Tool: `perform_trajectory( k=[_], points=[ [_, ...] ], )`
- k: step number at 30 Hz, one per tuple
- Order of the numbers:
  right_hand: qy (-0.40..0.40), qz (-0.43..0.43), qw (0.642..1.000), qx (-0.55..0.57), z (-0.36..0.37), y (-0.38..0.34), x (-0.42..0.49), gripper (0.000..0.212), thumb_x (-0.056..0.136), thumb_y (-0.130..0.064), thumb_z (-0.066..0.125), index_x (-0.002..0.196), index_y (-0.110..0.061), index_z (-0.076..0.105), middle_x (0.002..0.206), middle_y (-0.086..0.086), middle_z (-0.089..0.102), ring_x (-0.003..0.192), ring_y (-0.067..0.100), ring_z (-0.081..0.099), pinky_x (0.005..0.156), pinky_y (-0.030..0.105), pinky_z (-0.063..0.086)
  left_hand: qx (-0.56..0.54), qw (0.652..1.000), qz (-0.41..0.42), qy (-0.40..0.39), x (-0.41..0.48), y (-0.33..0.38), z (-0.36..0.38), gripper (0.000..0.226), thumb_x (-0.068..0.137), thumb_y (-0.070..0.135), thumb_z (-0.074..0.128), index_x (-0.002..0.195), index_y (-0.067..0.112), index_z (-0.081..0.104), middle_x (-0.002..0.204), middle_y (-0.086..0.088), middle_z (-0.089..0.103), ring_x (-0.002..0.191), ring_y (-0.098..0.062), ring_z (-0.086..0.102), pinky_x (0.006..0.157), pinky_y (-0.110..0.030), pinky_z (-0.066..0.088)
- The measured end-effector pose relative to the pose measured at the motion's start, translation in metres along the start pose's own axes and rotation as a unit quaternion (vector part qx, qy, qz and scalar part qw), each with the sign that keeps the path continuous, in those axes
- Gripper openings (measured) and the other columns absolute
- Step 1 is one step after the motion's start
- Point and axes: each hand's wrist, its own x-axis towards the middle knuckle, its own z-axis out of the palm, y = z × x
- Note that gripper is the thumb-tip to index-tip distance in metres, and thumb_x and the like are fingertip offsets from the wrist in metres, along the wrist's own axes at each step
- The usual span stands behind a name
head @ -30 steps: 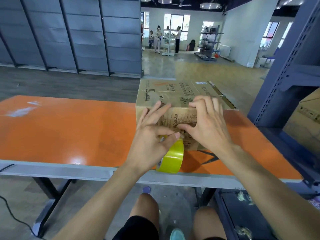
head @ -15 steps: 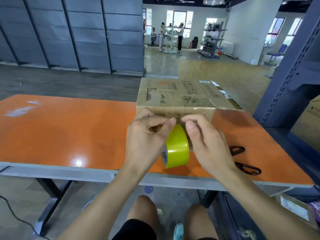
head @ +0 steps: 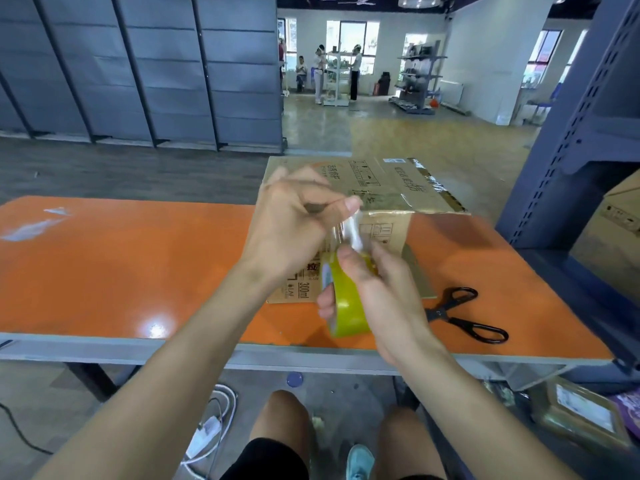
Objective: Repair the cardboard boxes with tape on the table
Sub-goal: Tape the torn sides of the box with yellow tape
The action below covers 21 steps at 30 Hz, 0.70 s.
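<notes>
Left hand [head: 294,223]: a second ago flat on the near face of the cardboard box [head: 381,188], now lifted clear and pinching the free end of a clear tape strip [head: 349,230] drawn up from the yellow tape roll [head: 346,310]. Right hand [head: 381,299]: formerly spread on the box, now gripping the roll, which has left the left hand. Black scissors [head: 464,317]: earlier hidden behind the right arm, now visible on the tabletop.

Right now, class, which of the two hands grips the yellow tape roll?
The right hand, curled round the tape roll; the left hand only pinches the loose strip above it.
</notes>
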Motion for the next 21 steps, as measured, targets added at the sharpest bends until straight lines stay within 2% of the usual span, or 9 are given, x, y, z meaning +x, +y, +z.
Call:
perform_trajectory(
  k=[2, 4, 8, 10, 13, 16, 19, 21],
  points=[
    [0.018, 0.036, 0.998, 0.040, 0.002, -0.002, 0.001, 0.017, 0.106, -0.030, 0.052, 0.116, -0.017, 0.056, 0.060, 0.013, 0.068, 0.050, 0.028, 0.066, 0.052, 0.034, 0.054, 0.017, 1.000, 0.004, -0.006, 0.010, 0.001, -0.004, 0.012, 0.089, 0.045, 0.075, 0.077, 0.045, 0.076, 0.085, 0.018, 0.068, 0.098, -0.015, 0.055, 0.104, -0.035, 0.037],
    [0.027, 0.026, 0.998, 0.046, 0.001, -0.005, 0.002, 0.019, 0.105, -0.032, 0.053, 0.118, -0.018, 0.054, 0.061, 0.014, 0.069, 0.051, 0.029, 0.066, 0.051, 0.033, 0.052, 0.041, 0.999, -0.009, -0.017, 0.020, -0.004, -0.008, 0.014, 0.088, 0.052, 0.073, 0.082, 0.043, 0.080, 0.088, 0.021, 0.070, 0.104, -0.013, 0.055, 0.104, -0.047, 0.038],
    [0.027, 0.031, 0.998, 0.058, -0.001, -0.010, 0.007, 0.017, 0.107, -0.027, 0.049, 0.119, -0.016, 0.049, 0.065, 0.017, 0.071, 0.055, 0.031, 0.068, 0.052, 0.035, 0.054, 0.088, 0.995, -0.019, -0.034, 0.034, -0.017, -0.013, 0.012, 0.088, 0.057, 0.071, 0.084, 0.047, 0.078, 0.093, 0.020, 0.072, 0.107, -0.012, 0.055, 0.101, -0.038, 0.031],
    [0.026, 0.034, 0.997, 0.057, 0.000, -0.011, 0.009, 0.018, 0.107, -0.026, 0.049, 0.121, -0.015, 0.047, 0.066, 0.018, 0.071, 0.056, 0.031, 0.069, 0.050, 0.033, 0.053, 0.083, 0.995, 0.004, -0.051, 0.039, -0.023, -0.012, 0.013, 0.087, 0.057, 0.071, 0.084, 0.047, 0.078, 0.089, 0.017, 0.075, 0.098, -0.012, 0.063, 0.100, -0.044, 0.042],
    [0.029, 0.032, 0.998, 0.050, 0.001, -0.013, 0.011, 0.021, 0.107, -0.026, 0.050, 0.124, -0.015, 0.046, 0.068, 0.018, 0.072, 0.057, 0.031, 0.070, 0.050, 0.031, 0.054, 0.041, 0.997, -0.023, -0.061, 0.045, -0.023, -0.013, 0.015, 0.088, 0.047, 0.076, 0.088, 0.034, 0.082, 0.088, 0.015, 0.075, 0.091, -0.003, 0.068, 0.088, -0.033, 0.053],
    [0.024, 0.034, 0.997, 0.057, 0.001, -0.015, 0.012, 0.019, 0.107, -0.026, 0.050, 0.123, -0.018, 0.047, 0.068, 0.018, 0.072, 0.058, 0.032, 0.071, 0.053, 0.033, 0.054, -0.049, 0.989, -0.067, -0.121, 0.052, -0.021, -0.019, 0.020, 0.088, 0.038, 0.077, 0.100, 0.023, 0.082, 0.100, 0.015, 0.077, 0.102, 0.001, 0.069, 0.095, -0.026, 0.053],
    [0.011, 0.033, 0.997, 0.065, 0.000, -0.019, 0.009, 0.014, 0.107, -0.025, 0.050, 0.120, -0.019, 0.051, 0.068, 0.019, 0.072, 0.059, 0.033, 0.070, 0.054, 0.035, 0.055, -0.097, 0.973, -0.042, -0.207, 0.058, -0.026, -0.032, 0.025, 0.094, 0.026, 0.071, 0.112, 0.011, 0.078, 0.116, 0.008, 0.076, 0.116, -0.005, 0.067, 0.104, -0.025, 0.050],
    [0.003, 0.026, 0.997, 0.072, -0.002, -0.022, 0.007, 0.011, 0.107, -0.023, 0.051, 0.117, -0.019, 0.054, 0.066, 0.020, 0.070, 0.057, 0.035, 0.068, 0.054, 0.036, 0.055, -0.083, 0.968, -0.026, -0.235, 0.061, -0.025, -0.041, 0.027, 0.095, 0.029, 0.066, 0.113, 0.012, 0.077, 0.120, 0.010, 0.074, 0.119, -0.002, 0.064, 0.104, -0.020, 0.048]
  ],
)
